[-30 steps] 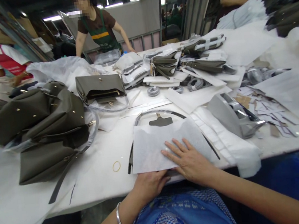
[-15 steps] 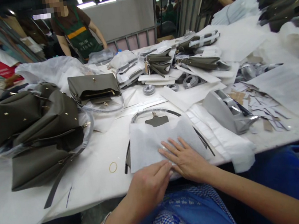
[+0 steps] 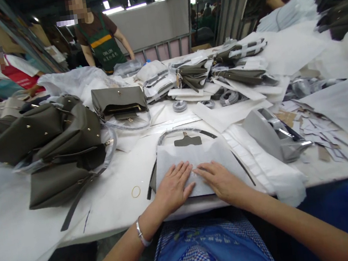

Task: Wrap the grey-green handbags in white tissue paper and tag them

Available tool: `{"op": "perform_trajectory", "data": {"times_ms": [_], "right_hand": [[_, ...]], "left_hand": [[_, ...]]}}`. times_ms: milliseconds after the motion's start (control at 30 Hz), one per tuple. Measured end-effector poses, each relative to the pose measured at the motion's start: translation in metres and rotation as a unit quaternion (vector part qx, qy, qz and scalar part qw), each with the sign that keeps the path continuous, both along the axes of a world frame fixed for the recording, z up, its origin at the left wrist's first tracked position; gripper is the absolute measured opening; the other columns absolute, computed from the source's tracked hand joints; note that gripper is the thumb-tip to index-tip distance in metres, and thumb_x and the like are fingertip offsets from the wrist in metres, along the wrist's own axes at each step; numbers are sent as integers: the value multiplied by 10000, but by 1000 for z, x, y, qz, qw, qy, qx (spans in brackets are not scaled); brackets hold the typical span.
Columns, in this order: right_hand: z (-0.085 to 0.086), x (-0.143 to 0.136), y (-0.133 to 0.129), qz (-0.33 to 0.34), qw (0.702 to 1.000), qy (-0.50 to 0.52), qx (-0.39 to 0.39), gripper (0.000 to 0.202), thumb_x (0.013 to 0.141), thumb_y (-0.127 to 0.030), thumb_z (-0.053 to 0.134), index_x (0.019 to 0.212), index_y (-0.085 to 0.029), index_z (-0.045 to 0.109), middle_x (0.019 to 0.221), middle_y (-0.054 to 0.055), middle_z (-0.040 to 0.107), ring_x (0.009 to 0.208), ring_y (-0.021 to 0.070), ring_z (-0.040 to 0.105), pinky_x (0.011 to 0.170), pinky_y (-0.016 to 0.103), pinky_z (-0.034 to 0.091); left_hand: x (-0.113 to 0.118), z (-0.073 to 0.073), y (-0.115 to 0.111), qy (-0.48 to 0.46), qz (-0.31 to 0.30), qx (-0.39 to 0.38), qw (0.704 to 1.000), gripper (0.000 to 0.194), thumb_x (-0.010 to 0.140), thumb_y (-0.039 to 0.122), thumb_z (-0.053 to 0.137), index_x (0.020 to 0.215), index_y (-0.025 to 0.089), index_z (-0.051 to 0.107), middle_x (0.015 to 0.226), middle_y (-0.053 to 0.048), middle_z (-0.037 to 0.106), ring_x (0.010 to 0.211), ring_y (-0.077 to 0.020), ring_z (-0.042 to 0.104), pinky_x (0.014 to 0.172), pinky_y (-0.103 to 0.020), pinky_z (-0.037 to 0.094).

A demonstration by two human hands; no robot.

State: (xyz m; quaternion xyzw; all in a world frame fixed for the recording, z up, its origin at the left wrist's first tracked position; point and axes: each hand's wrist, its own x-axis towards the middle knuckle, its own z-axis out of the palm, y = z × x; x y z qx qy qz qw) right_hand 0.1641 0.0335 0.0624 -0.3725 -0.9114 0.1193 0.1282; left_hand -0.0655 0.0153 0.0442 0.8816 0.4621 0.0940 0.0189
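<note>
A white paper sheet (image 3: 196,153) covers most of an olive-green handbag (image 3: 188,140) lying flat in front of me. The bag's tab with its metal clasp sticks out above the sheet, and its wrapped handle (image 3: 174,133) arches behind. Dark strap ends show at both sides. My left hand (image 3: 175,186) rests flat on the sheet, fingers stretched out. My right hand (image 3: 221,182) lies on the sheet's right half, fingers extended, its tips close to those of the left. Neither hand grips anything.
Olive bags (image 3: 63,141) pile up at left, beside an upright bag (image 3: 120,101). A tape dispenser (image 3: 269,135) and folded white sheets (image 3: 254,158) lie right. A yellow rubber band (image 3: 136,191) is left of the sheet. A co-worker (image 3: 100,37) stands across the table.
My left hand has moved from the sheet's near edge onto its surface and flattened out. My right hand has drawn its fingers closer together. The view has shifted slightly.
</note>
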Motion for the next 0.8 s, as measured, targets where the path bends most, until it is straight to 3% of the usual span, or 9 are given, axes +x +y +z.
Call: {"op": "perform_trajectory", "data": {"times_ms": [100,233,433,800], "right_hand": [[7,0,8,24,998,-57,33,491,934,-100,449,1407,-204,527,1293,150,606,1167,263,575,1023,460,460],[15,5,22,72,993,-79,46,411,971,-207,470,1375,-226,545,1197,125,636,1068,259,599,928,429,497],[7,9,32,88,993,-67,42,404,979,-223,472,1376,-249,538,1226,110,634,1097,251,582,925,418,475],[1,10,26,81,992,-80,53,445,962,-190,500,1394,-289,531,1231,105,629,1104,252,581,927,412,470]], "left_hand": [[-2,8,6,14,-12,-15,1000,578,1030,496,337,1497,157,371,1555,-100,407,1452,-227,353,1201,-443,261],[-9,14,17,20,-36,-40,998,614,1021,557,303,1508,187,354,1568,-73,393,1453,-237,350,1198,-451,237],[-13,6,17,-10,-27,-48,998,610,1026,551,298,1525,201,324,1593,-62,347,1486,-231,276,1226,-442,151],[-13,2,12,-30,-22,-38,999,596,1022,541,322,1519,215,339,1582,-59,370,1482,-230,287,1225,-444,169]]}}
